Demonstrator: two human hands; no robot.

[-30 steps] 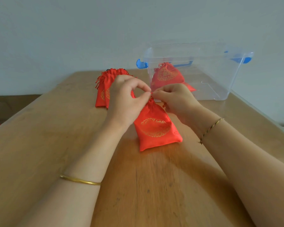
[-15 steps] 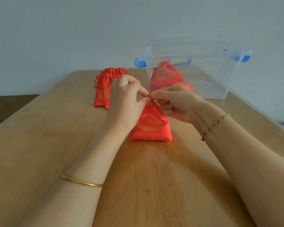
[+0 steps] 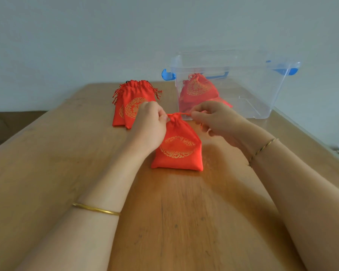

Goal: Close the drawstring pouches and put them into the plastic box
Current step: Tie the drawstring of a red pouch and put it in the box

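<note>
A red drawstring pouch point(image 3: 178, 147) with a gold emblem stands on the wooden table point(image 3: 47, 163), its neck gathered tight. My left hand point(image 3: 148, 128) pinches the cord at the left of the neck. My right hand point(image 3: 216, 120) pinches the cord on the right, a short red length stretched between hand and neck. Behind stands a clear plastic box point(image 3: 262, 90) with blue latches, holding closed red pouches point(image 3: 198, 89). A small stack of red pouches point(image 3: 132, 102) lies at the back left of the held one.
The table's right edge point(image 3: 311, 137) runs just beside the box. A pale wall rises behind the table. Some low brown furniture point(image 3: 10, 124) shows past the left edge.
The pouch has gone from lying tilted to standing upright. My hands have drawn apart sideways, pulling the cords out, and the neck is now cinched.
</note>
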